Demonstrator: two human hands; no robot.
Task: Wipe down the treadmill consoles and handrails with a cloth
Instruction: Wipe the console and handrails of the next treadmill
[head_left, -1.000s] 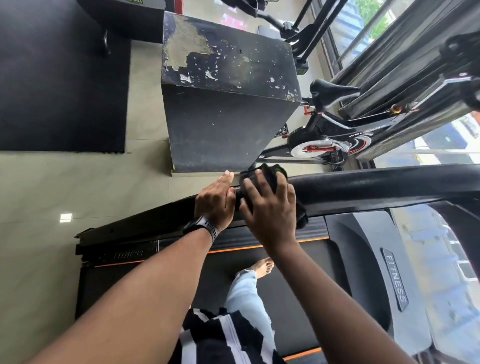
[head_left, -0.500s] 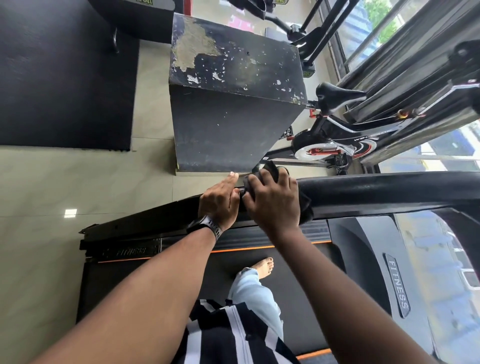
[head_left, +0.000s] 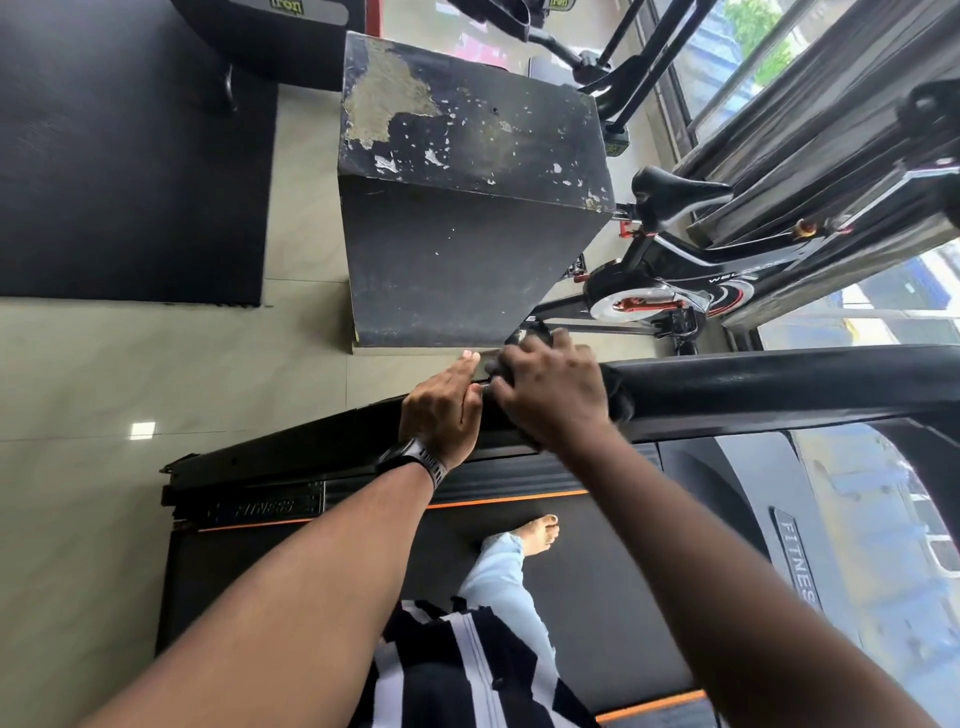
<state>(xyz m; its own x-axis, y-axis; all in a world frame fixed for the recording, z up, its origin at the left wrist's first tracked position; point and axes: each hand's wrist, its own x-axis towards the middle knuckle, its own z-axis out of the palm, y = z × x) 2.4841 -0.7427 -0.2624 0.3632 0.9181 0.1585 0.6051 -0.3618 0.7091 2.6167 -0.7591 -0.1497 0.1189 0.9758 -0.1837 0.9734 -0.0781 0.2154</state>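
A black padded handrail (head_left: 779, 384) runs across the view from the right. My right hand (head_left: 556, 395) grips a dark cloth (head_left: 621, 404) wrapped round the rail close to its free end; most of the cloth is hidden under the fingers. My left hand (head_left: 441, 410), with a watch on the wrist, curls over the very end of the rail, its fingertips touching my right hand's fingertips. The treadmill console (head_left: 883, 519), glossy and reflecting the windows, sits at the right edge.
I stand on the treadmill belt (head_left: 311, 561), one bare foot (head_left: 540, 535) showing. Just beyond the rail are a worn black box (head_left: 457, 218) and a spin bike (head_left: 665, 280). A black floor mat (head_left: 130, 156) lies at the upper left.
My right hand and the cloth have slid a little along the rail toward its end, closing up against my left hand. The left hand has stayed in place.
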